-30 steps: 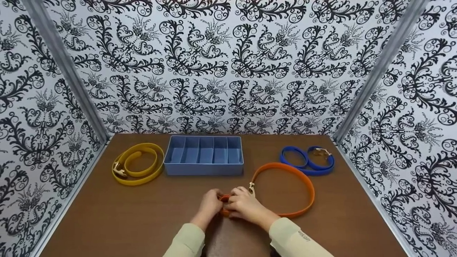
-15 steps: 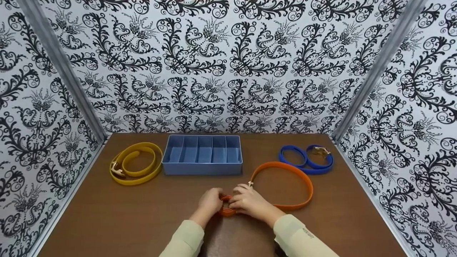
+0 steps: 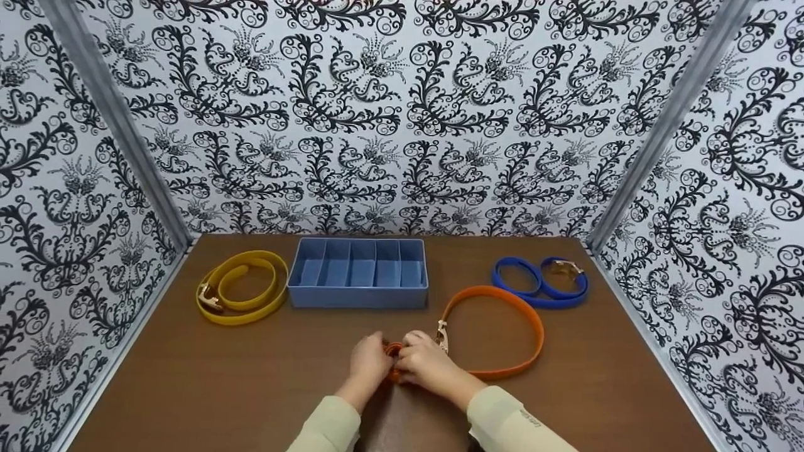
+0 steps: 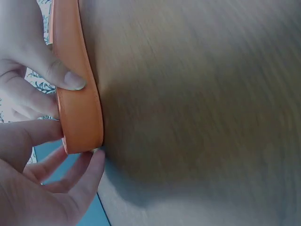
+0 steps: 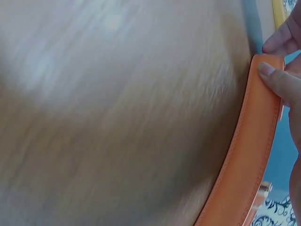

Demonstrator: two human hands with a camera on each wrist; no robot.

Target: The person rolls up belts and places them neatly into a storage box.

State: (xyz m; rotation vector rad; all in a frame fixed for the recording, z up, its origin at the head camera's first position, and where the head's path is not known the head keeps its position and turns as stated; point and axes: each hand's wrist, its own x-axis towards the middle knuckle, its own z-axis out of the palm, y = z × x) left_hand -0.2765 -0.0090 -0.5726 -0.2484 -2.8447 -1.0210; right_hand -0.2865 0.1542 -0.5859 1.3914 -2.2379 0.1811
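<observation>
An orange belt [image 3: 539,333] stands on its edge on the table, its right part a wide loop and its left end rolled into a small coil. My left hand [image 3: 369,362] holds the coil's left side; in the left wrist view its fingertips [image 4: 97,162] meet the coil's turned edge. From the right, my right hand [image 3: 427,365] grips the coil, and its thumb [image 5: 277,81] presses flat on the strap's outer face in the right wrist view. A gold buckle [image 3: 442,336] sits just beyond my right hand. The fingers partly cover the coil.
Behind the hands stands a blue tray [image 3: 358,297] with several compartments. A coiled yellow belt [image 3: 242,319] lies left of it. At the back right, a blue belt [image 3: 559,302] lies in two loops. Patterned walls [image 3: 377,125] enclose the brown table [image 3: 251,389].
The orange belt's wide loop has become somewhat smaller, its right side drawn left. Both hands have shifted their fingers around the coil, and the right hand has moved slightly left.
</observation>
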